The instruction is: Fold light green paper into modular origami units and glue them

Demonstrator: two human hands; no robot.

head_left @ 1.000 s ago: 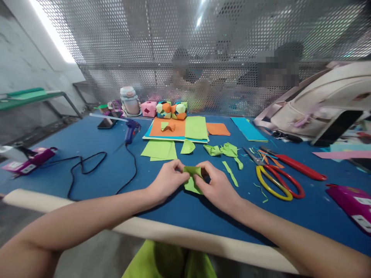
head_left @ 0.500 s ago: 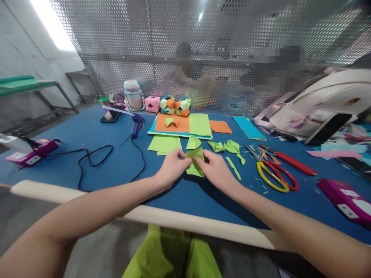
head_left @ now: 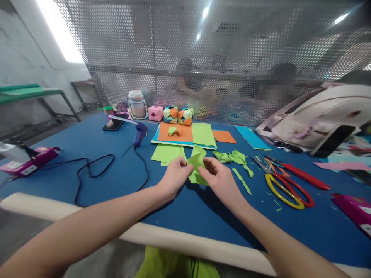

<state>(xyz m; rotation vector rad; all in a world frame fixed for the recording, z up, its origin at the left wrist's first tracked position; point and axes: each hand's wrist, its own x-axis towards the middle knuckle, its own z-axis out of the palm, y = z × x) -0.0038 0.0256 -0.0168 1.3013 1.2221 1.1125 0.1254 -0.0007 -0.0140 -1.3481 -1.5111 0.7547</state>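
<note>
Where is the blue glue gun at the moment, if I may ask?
In the head view, the blue glue gun is on the left, between the dark phone and the loose green sheets.

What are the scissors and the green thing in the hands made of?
Scissor blades: probably metal, grey and straight-edged.
Handles: likely plastic, glossy yellow and red, maybe coated metal.
Green piece: looks like matte paper, a thin, bent sheet.

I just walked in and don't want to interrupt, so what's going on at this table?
A person is working a creased piece of green paper between the left hand and the right hand. Scissors and green scraps lie to the right, and a glue gun stands to the left. Behind are paper sheets and three folded paper cubes.
</note>
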